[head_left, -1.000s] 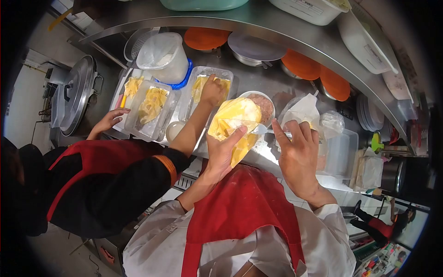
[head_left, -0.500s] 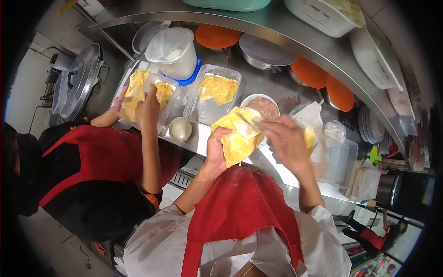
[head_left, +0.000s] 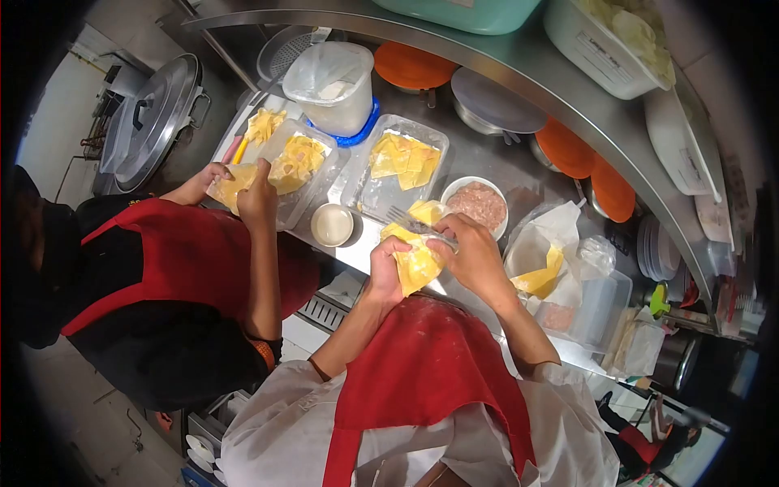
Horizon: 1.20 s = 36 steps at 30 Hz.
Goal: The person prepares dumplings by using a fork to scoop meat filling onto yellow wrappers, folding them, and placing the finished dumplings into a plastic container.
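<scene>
My left hand (head_left: 388,266) is closed around a stack of floury yellow dough wrappers (head_left: 420,272), held over the counter's front edge. My right hand (head_left: 475,253) is closed too, gripping a fork (head_left: 398,216) whose tines point left, while its fingertips press at the top wrapper. Part of the fork is hidden behind the fingers and dough. Just beyond my hands stands a white bowl of minced meat (head_left: 477,204). To the right, more yellow wrappers (head_left: 539,282) lie on white paper (head_left: 542,225).
A clear tray (head_left: 442,134) of folded yellow pieces sits behind my hands, beside a small cream bowl (head_left: 333,225). At left, a co-worker's hands (head_left: 258,199) hold wrappers near another tray. A steel shelf (head_left: 495,50) overhangs the counter, above orange lids (head_left: 415,66).
My right hand has come down and left onto the wrappers, bringing the fork along. The top wrapper is now gathered between my hands. The co-worker's wrappers have moved toward the counter's front.
</scene>
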Each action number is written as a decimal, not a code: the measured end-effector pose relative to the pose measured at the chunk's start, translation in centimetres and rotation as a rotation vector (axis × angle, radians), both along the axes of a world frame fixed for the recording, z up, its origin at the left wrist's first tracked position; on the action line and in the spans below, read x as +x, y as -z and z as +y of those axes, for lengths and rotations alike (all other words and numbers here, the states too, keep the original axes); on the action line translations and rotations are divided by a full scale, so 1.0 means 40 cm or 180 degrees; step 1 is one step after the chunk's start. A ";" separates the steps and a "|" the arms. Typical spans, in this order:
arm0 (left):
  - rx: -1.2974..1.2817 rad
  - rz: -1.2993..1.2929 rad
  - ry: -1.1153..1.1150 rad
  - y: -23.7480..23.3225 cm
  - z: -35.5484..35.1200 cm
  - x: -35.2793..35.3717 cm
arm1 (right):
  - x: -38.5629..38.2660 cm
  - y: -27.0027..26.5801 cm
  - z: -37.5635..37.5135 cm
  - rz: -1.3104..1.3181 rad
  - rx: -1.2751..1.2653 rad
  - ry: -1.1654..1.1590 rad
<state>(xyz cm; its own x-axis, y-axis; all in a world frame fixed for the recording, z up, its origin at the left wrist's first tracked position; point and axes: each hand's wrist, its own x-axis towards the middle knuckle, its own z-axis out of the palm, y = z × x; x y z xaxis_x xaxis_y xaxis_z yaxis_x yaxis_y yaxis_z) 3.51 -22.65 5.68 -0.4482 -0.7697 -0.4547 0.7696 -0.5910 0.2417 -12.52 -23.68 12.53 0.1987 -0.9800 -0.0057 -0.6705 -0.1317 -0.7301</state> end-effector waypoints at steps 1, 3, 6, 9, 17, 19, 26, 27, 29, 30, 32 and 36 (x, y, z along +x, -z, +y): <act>0.0046 0.0032 -0.0023 0.002 -0.002 0.004 | -0.003 0.012 -0.009 0.0070 0.0008 -0.0152; 0.0106 0.0039 -0.0064 0.013 -0.003 0.015 | 0.001 0.024 -0.027 0.0156 0.0072 -0.0403; 0.0123 -0.0141 -0.0207 0.048 -0.008 0.038 | 0.010 0.028 -0.078 0.0076 0.0372 -0.0697; 0.0080 -0.0427 -0.0483 0.072 -0.017 0.068 | 0.013 0.039 -0.167 -0.0256 0.0730 -0.0923; 0.0042 -0.0483 -0.0875 0.133 0.023 0.155 | 0.032 0.270 -0.434 0.0149 0.0257 -0.0498; 0.0157 -0.0433 -0.0943 0.122 0.036 0.162 | 0.038 0.290 -0.446 0.0532 -0.0020 -0.0177; 0.0171 -0.0387 -0.0800 0.145 0.036 0.186 | -0.091 0.175 -0.319 0.0522 -0.0138 -0.0164; 0.0189 -0.0453 -0.0744 0.156 0.033 0.189 | -0.129 0.147 -0.282 0.0479 -0.0037 -0.0246; 0.0236 -0.0471 -0.0688 0.132 0.023 0.187 | -0.203 0.080 -0.200 0.0679 0.0055 -0.0413; 0.0217 -0.0428 -0.0648 0.128 0.020 0.188 | -0.227 0.068 -0.153 0.0780 0.0114 -0.0486; 0.0181 -0.0292 -0.0585 0.120 0.020 0.181 | -0.252 0.083 -0.050 0.0740 0.0214 -0.0039; 0.0371 -0.0668 -0.0361 0.102 0.014 0.147 | -0.275 0.164 0.073 0.0772 0.0350 0.0070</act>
<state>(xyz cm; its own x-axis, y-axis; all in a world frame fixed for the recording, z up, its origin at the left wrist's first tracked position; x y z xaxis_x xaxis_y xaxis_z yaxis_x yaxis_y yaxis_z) 9.40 -22.10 1.60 -0.2486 -0.7466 -0.6171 0.7726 -0.5371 0.3385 -23.53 -20.76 5.98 0.1572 -0.9750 -0.1573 -0.8294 -0.0439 -0.5569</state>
